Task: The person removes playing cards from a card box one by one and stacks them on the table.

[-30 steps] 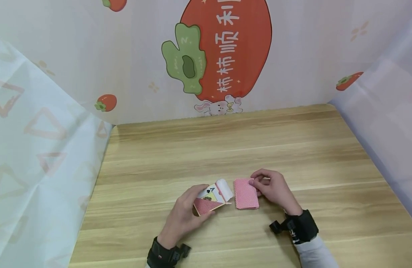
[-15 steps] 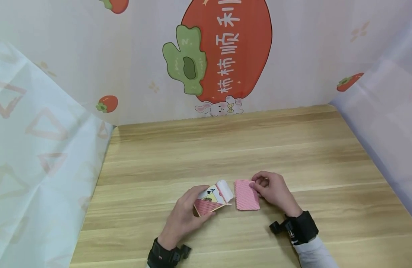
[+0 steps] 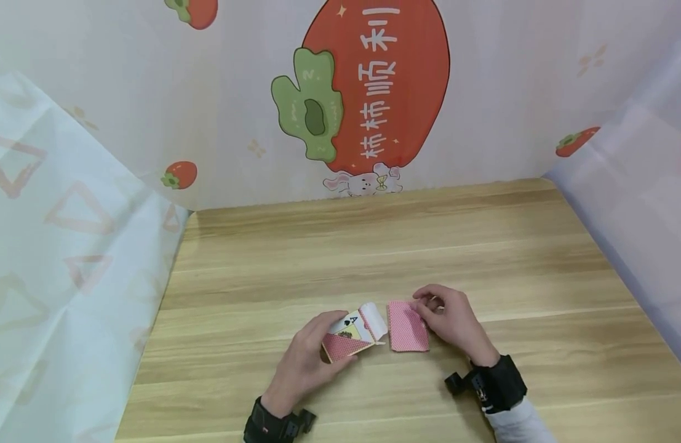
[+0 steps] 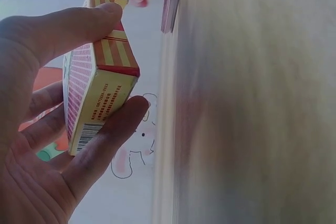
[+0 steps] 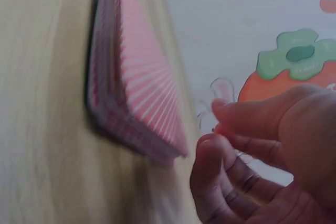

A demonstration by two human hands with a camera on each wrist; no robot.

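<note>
My left hand (image 3: 304, 360) grips an open playing-card box (image 3: 348, 349) at a tilt, the thumb along one narrow side and fingers along the other. Its white flap points right, toward the deck, and an ace of spades is printed on the face. In the left wrist view the box (image 4: 107, 98) shows its barcode end. A deck of cards (image 3: 408, 329) with red-patterned backs lies face down on the table. My right hand (image 3: 450, 315) is at the deck's upper right corner. In the right wrist view its loosely bent fingers stand just beside the deck (image 5: 149, 85), with nothing between them.
The wooden table (image 3: 296, 258) stretches back to a printed cloth backdrop (image 3: 229, 123). Cloth sheets rise along its left (image 3: 96, 258) and right (image 3: 639, 203) sides. Each wrist wears a black strap with a small camera.
The head view has tilted up slightly. My right fingers have shifted a little at the deck's corner. The left hand keeps the box in nearly the same place.
</note>
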